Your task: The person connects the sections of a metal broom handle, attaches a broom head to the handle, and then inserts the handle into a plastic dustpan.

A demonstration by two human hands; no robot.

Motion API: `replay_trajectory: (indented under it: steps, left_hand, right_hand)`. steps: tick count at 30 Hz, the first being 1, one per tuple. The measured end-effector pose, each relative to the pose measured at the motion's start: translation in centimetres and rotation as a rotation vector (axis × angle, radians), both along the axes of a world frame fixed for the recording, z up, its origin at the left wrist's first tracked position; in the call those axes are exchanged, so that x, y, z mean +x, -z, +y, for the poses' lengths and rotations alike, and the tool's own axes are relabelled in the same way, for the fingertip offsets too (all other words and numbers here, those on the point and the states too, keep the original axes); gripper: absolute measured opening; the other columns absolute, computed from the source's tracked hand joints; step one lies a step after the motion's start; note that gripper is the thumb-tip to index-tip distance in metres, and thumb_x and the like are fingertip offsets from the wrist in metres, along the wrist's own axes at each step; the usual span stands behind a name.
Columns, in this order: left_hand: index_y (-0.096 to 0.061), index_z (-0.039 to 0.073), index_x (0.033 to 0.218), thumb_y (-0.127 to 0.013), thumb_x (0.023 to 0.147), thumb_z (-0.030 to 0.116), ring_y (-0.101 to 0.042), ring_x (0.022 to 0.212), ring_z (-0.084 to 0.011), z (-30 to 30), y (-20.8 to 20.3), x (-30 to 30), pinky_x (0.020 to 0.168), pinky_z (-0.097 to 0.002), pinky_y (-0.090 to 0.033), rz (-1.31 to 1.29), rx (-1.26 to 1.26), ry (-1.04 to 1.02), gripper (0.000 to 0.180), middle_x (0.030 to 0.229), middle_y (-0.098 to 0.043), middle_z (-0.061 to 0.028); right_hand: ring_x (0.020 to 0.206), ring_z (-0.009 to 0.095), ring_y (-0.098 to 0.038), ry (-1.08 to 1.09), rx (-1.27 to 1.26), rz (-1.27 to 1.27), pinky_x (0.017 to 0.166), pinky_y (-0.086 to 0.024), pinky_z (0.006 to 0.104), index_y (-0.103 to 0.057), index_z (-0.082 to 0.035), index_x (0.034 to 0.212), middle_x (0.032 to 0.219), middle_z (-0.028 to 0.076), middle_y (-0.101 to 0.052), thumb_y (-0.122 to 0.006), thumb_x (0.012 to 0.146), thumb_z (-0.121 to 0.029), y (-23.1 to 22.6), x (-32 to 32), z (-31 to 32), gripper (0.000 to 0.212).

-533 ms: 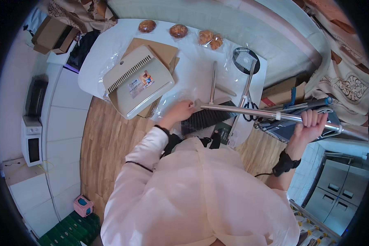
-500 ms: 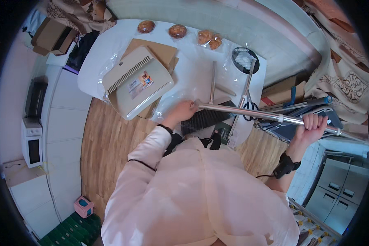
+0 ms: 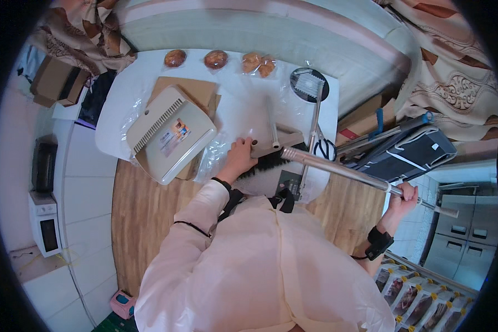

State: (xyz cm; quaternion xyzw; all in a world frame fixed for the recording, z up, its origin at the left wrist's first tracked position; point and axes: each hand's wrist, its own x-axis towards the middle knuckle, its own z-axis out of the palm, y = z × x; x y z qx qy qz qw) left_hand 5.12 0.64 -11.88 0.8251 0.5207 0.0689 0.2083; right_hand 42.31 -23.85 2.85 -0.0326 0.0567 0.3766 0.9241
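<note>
My left hand [image 3: 240, 159] is closed on the left end of a grey broom head [image 3: 290, 138], whose black bristles [image 3: 268, 163] face toward me over the white table. A short blurred tube [image 3: 272, 123] stands up from the head. My right hand [image 3: 402, 198] grips a silver metal pole [image 3: 346, 172] near its far right part, fingers wrapped round it. The pole slants down to the right, and its left end lies close to the broom head; whether they touch I cannot tell. A thinner section pokes out beyond my right hand.
Left on the white table [image 3: 113, 133] lies a beige dustpan [image 3: 191, 141] over cardboard [image 3: 160, 88]. Wrapped breads [image 3: 216, 58] line the back. A black round piece with a grid [image 3: 310, 84], another metal tube [image 3: 316, 113] and scissors [image 3: 326, 148] are at right. A folded dark-blue frame [image 3: 406, 157] stands beyond.
My left hand has left the pole's end and taken hold of the broom head, which has turned. My right hand has moved down and slightly left, tilting the pole. The whole view has shifted.
</note>
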Motion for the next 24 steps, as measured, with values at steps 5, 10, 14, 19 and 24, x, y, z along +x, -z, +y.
replay_trajectory:
  steps: [5,10,14,19,24]
  left_hand:
    - [-0.048,0.014,0.109,-0.067,0.068,0.02,-0.057,0.082,-0.0231,0.0,-7.3,-1.8,0.069,-0.0365,-0.045,0.07,0.277,0.138,0.046,0.086,-0.059,-0.0042]
    - [-0.055,0.014,0.1,-0.069,0.06,0.014,-0.057,0.08,-0.0184,-0.8,-13.2,-3.7,0.067,-0.0321,-0.041,-0.151,0.649,0.027,0.042,0.085,-0.059,-0.0009]
    - [-0.057,0.014,0.098,-0.07,0.057,0.012,-0.056,0.079,-0.0174,-1.6,-17.4,-4.6,0.067,-0.0307,-0.039,-0.128,0.726,-0.045,0.043,0.085,-0.059,-0.0003]
    - [-0.056,0.013,0.1,-0.071,0.058,0.011,-0.056,0.08,-0.0182,-2.7,-21.4,-5.4,0.067,-0.0312,-0.039,-0.161,0.736,-0.151,0.044,0.086,-0.059,-0.0008]
    - [-0.054,0.011,0.103,-0.07,0.062,0.008,-0.055,0.081,-0.0219,-3.1,-23.7,-5.4,0.069,-0.0321,-0.039,-0.187,0.74,-0.264,0.044,0.086,-0.058,-0.004]
  right_hand:
    - [0.039,0.01,-0.028,0.075,0.052,-0.089,0.039,-0.027,0.0238,-0.026,-0.016,0.051,0.045,-0.002,-0.027,-0.043,0.086,-0.016,0.9,2.0,-1.1,0.039]
    - [0.038,0.009,-0.027,0.078,0.086,-0.054,0.038,-0.026,0.0228,-0.025,-0.016,0.051,0.044,-0.002,-0.026,-0.041,0.088,-0.017,0.0,1.9,0.4,0.04]
    - [0.038,0.009,-0.029,0.013,0.086,-0.032,0.036,-0.026,0.0226,-0.027,-0.016,0.051,0.044,-0.002,-0.028,-0.042,0.088,-0.016,0.2,2.6,1.7,0.04]
    - [0.039,0.008,-0.029,-0.01,0.102,-0.002,0.037,-0.025,0.0213,-0.028,-0.016,0.05,0.044,-0.002,-0.028,-0.043,0.086,-0.013,0.3,2.4,3.7,0.039]
    - [0.039,0.009,-0.028,-0.064,0.157,-0.008,0.038,-0.023,0.0227,-0.027,-0.017,0.05,0.043,-0.002,-0.026,-0.042,0.087,-0.013,0.4,2.5,4.9,0.04]
